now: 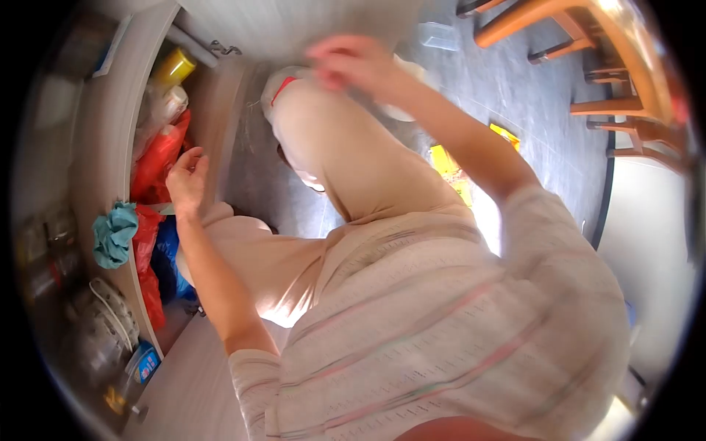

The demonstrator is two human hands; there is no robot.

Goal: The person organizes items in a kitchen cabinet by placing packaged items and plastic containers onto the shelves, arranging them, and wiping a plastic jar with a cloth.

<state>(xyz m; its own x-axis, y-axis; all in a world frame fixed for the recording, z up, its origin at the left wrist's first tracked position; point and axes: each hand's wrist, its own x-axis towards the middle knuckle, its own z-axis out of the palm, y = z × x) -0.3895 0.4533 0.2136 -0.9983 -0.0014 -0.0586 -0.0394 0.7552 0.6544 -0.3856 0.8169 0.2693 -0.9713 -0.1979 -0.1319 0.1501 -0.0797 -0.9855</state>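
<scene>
My left hand (pixel 187 180) is at the cabinet opening, its fingers loosely curled and nothing visible in them. Just behind it a red plastic bag (pixel 158 158) lies inside the cabinet. Below that hand, another red bag (pixel 147 257) and a blue bag (pixel 169 257) hang over the cabinet edge. A crumpled teal cloth or bag (pixel 115 235) sits at the same edge. Above my bent knee is my right hand (pixel 353 66), its fingers smeared by motion. Clear plastic with a red patch (pixel 283 90) shows beside the knee.
Inside the cabinet (pixel 125 95) is a yellow-topped container (pixel 175 67). A blue-labelled pack (pixel 143 362) stands lower left, beside a cabinet door (pixel 198 382). Yellow packets (pixel 452 169) and a clear plastic tray (pixel 439 35) lie on the grey floor. Wooden chairs (pixel 610 51) stand at the upper right.
</scene>
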